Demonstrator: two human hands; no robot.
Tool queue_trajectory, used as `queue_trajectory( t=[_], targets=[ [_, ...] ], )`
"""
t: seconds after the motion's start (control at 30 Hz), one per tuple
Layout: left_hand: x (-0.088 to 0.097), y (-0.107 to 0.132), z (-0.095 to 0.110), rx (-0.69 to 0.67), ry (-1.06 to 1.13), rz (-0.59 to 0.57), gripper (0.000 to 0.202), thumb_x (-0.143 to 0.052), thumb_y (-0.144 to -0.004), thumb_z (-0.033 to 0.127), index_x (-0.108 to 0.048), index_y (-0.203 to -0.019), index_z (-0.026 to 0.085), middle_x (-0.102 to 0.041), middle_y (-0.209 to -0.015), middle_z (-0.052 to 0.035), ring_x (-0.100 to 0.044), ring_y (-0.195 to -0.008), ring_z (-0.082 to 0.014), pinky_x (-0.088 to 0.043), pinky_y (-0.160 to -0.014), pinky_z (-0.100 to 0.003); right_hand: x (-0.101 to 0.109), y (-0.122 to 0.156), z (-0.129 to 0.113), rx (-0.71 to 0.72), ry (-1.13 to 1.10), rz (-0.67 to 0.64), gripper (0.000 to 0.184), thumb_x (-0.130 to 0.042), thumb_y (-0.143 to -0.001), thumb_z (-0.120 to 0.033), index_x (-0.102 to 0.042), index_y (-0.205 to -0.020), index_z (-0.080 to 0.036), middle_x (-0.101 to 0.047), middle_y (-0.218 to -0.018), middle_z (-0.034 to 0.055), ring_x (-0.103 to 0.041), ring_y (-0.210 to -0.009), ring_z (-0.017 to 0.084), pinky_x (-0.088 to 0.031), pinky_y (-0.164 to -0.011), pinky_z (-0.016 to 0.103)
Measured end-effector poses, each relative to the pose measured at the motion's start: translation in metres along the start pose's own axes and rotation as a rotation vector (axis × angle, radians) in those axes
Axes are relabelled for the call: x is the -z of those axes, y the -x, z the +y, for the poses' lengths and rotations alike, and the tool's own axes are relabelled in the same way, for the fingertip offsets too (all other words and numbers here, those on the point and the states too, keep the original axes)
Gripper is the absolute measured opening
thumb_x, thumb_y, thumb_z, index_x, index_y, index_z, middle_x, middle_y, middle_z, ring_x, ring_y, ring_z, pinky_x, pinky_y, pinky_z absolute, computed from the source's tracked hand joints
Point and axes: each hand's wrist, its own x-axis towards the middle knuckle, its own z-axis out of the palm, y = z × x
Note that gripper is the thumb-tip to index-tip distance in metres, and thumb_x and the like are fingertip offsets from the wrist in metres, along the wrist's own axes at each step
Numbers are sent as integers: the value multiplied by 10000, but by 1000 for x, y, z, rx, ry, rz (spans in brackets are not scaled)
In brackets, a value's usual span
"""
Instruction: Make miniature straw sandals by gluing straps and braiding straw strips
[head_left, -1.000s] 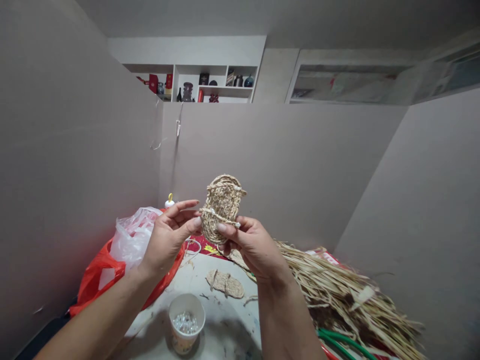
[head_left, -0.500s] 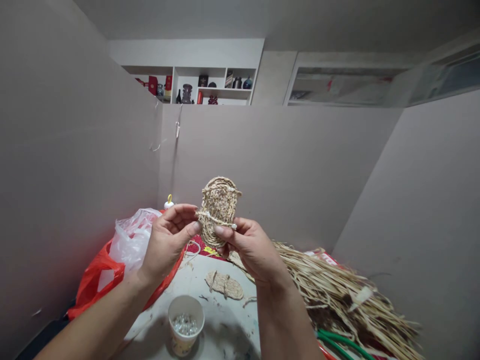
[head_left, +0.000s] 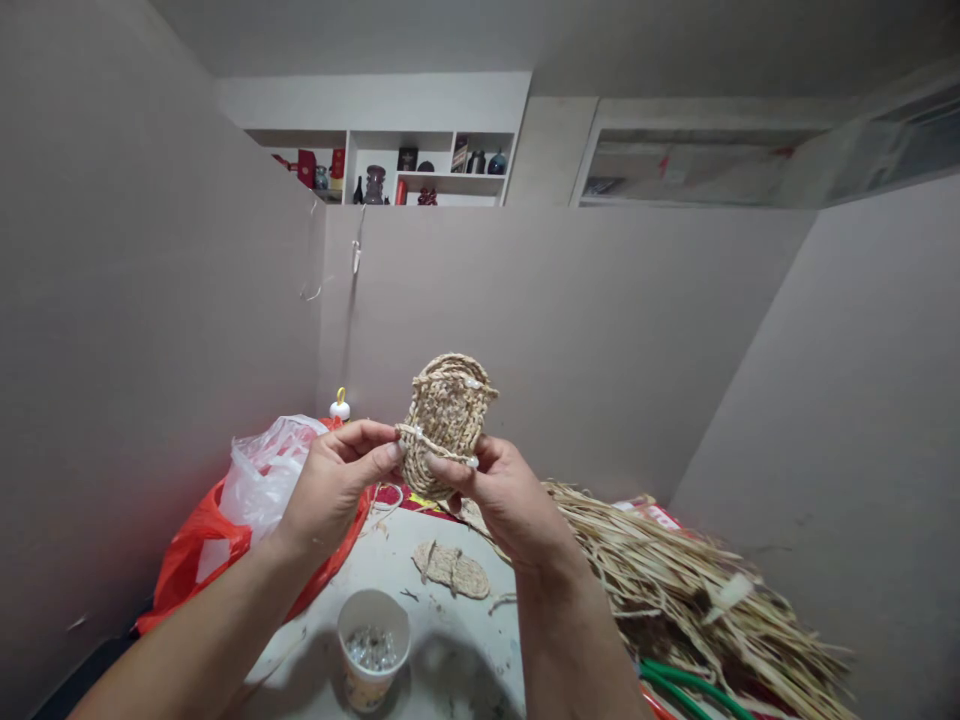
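Observation:
Held up over the table is a small woven straw sandal [head_left: 448,405], its oval sole crossed by two twisted cords with white beads on them. My right hand [head_left: 499,490] grips its lower right part, thumb on the front and fingers partly hidden behind. At the lower left edge, my left hand [head_left: 349,465] pinches the sandal near the end of the lower cord. A second straw sandal [head_left: 450,570] with two straps lies on the table below. Nearer to me stands a paper cup [head_left: 373,690] with clear beads [head_left: 371,648] inside.
A red plastic bag [head_left: 191,550] and a white plastic bag [head_left: 266,475] are bunched at the left of the pale table [head_left: 367,570]. A large bundle of dry straw [head_left: 675,570] lies at the right, beside green handles [head_left: 690,680]. Grey partitions [head_left: 570,330] enclose the table.
The held sandal has tilted a little to the right, its top leaning further that way. Both hands keep their hold on it.

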Motion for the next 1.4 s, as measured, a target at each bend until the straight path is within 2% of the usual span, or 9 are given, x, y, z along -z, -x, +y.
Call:
queue_trajectory(
  t=[0.27, 0.47, 0.67, 0.93, 1.17, 1.27, 1.4],
  targets=[
    [1, 2, 3, 34, -42, -8, 156, -794, -643, 230, -690, -728, 151, -677, -689, -12, -611, -619, -107, -514, -653, -248, -1, 2, -1, 13, 20, 1, 230, -813, -577, -338, -685, -577, -147, -516, -491, -22, -379, -476, 76, -322, -449, 204],
    [-1, 5, 5, 28, 1, -34, 139, -807, -627, 208, -689, -674, 151, -673, -656, 0, -593, -603, -77, -483, -621, -195, -5, 3, 3, 9, -41, -25, 157, -829, -569, -277, -719, -598, -169, -574, -518, -14, -413, -483, 88, -338, -468, 222],
    [-1, 7, 1, 5, -1, -35, 130, -795, -648, 200, -676, -675, 155, -664, -658, 13, -583, -617, -73, -470, -634, -197, -4, 3, 4, 16, -44, -26, 132, -825, -591, -274, -743, -643, -184, -578, -518, -16, -412, -476, 90, -340, -458, 224],
    [-3, 8, -3, -8, 1, -55, 157, -799, -642, 212, -658, -657, 144, -644, -659, 22, -554, -621, -60, -440, -631, -185, 0, 4, 4, 20, 34, -64, 184, -811, -616, -306, -719, -624, -147, -550, -510, -15, -406, -480, 90, -338, -466, 229],
    [-4, 2, -8, -9, 43, -65, 178, -804, -631, 204, -643, -664, 136, -641, -660, 21, -555, -624, -65, -443, -637, -191, -2, 1, 6, 43, 71, -16, 218, -801, -625, -297, -673, -587, -125, -501, -499, -27, -374, -495, 76, -317, -468, 212],
    [-5, 0, -11, 2, 39, -67, 191, -808, -624, 206, -635, -658, 134, -640, -655, 18, -559, -622, -70, -448, -638, -197, -3, 0, 5, 25, 57, -5, 221, -810, -605, -307, -694, -616, -120, -524, -504, -19, -375, -484, 73, -311, -454, 205],
    [-2, 0, -9, 85, 69, -118, 190, -792, -653, 260, -644, -696, 148, -653, -673, 6, -579, -610, -85, -462, -641, -222, 2, 0, 3, 1, -40, -33, 229, -841, -547, -282, -729, -679, -132, -618, -575, 13, -468, -516, 99, -409, -534, 235]
  ],
)
